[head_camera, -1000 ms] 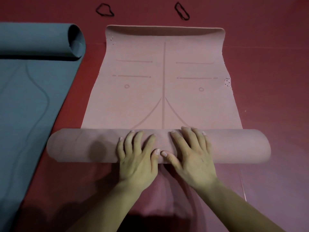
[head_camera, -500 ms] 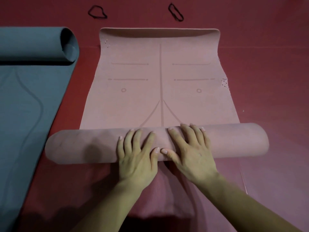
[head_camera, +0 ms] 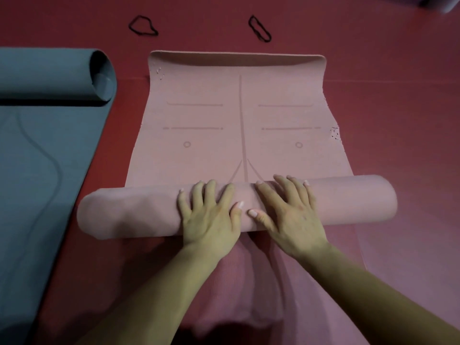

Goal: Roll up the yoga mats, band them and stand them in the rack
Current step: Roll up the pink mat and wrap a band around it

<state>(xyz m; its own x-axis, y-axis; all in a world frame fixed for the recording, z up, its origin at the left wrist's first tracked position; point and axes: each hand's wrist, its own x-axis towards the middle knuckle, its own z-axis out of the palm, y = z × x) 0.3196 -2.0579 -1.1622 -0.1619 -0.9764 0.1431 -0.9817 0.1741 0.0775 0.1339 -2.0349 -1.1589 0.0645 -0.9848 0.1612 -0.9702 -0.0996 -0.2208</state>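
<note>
While pink yoga mat roll point(head_camera: 353, 200) lies on floor point(head_camera: 403, 100), unrolled part beyond it, left hand point(head_camera: 209, 217) and right hand point(head_camera: 292, 216) press flat on roll's middle, fingers straight, gripping nothing. Push evenly, ends square, wrap tight; black elastic bands point(head_camera: 143, 26) wait beyond roll.

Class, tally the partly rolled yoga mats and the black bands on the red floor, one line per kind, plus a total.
Partly rolled yoga mats: 2, one dusty pink mat, one grey-blue mat
Black elastic band loops: 2
Total: 4
</note>
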